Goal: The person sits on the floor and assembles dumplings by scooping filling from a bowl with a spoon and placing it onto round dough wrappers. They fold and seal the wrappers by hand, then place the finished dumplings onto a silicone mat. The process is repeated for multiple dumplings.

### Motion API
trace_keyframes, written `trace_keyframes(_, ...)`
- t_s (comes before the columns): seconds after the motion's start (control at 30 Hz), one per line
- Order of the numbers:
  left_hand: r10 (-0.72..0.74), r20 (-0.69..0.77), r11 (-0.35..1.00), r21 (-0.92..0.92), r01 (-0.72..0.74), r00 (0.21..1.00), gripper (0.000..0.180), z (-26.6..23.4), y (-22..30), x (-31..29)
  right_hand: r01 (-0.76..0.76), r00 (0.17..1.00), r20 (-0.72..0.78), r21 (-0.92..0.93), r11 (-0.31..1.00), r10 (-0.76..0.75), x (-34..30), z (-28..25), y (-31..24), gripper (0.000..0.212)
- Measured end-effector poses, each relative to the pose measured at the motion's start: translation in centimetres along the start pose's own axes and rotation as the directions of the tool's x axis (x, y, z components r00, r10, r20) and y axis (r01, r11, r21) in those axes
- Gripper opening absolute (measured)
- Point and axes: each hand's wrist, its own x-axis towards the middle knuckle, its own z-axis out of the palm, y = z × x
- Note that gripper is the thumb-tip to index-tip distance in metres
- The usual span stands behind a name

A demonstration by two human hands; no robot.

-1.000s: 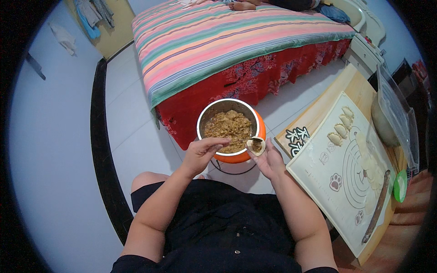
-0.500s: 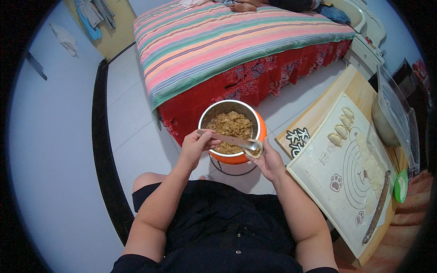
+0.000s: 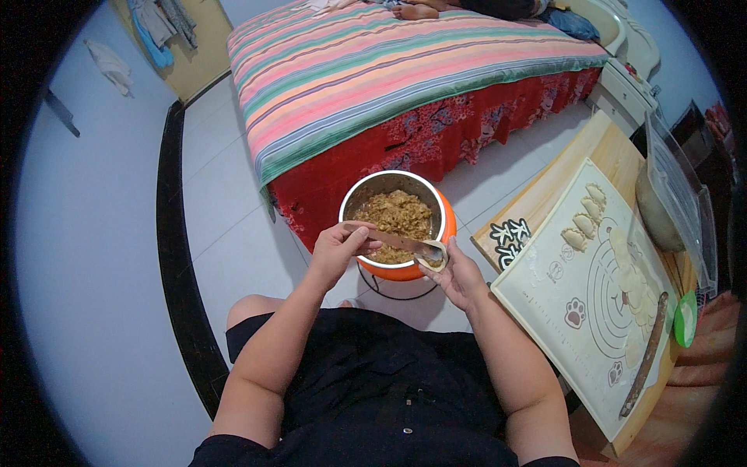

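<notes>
My left hand (image 3: 340, 251) is closed on the end of a flat metal spatula-like utensil (image 3: 395, 241). The tool's far end reaches into a dumpling wrapper (image 3: 434, 265) that lies curved in my right hand (image 3: 461, 278), whose fingers are wrapped round it. Some brown filling shows at the wrapper's inside, partly hidden by the blade. Both hands are over the near rim of an orange pot (image 3: 447, 233) with a steel inside, which holds chunky brown filling (image 3: 397, 214).
On the wooden table (image 3: 595, 140) at right, a white mat (image 3: 545, 288) carries several folded dumplings (image 3: 576, 237), flat wrappers (image 3: 638, 292) and a rolling pin (image 3: 646, 354). Beside it sit a green dish (image 3: 685, 319) and a metal bowl (image 3: 657, 210). A striped bed (image 3: 389, 78) stands ahead; a person's foot (image 3: 415, 12) rests on it.
The utensil's blade has tilted slightly at the wrapper, and my left hand has shifted a little. My right hand keeps the wrapper in nearly the same place.
</notes>
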Motion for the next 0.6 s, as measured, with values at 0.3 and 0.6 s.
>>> trace_keyframes(0.3,0.174,-0.135,0.81,0.583,-0.064,0.975,0.023,-3.8,-2.9,2.4,0.009,1.0,-0.027,0.042,0.999,-0.008,0.1,-0.6,0.1,0.047)
trace_keyframes(0.6,0.445,0.025,0.255,0.955,-0.153,0.895,0.049,-3.9,-4.6,1.8,-0.037,0.999,0.015,-0.066,0.997,0.038,-1.3,1.2,-0.4,0.047)
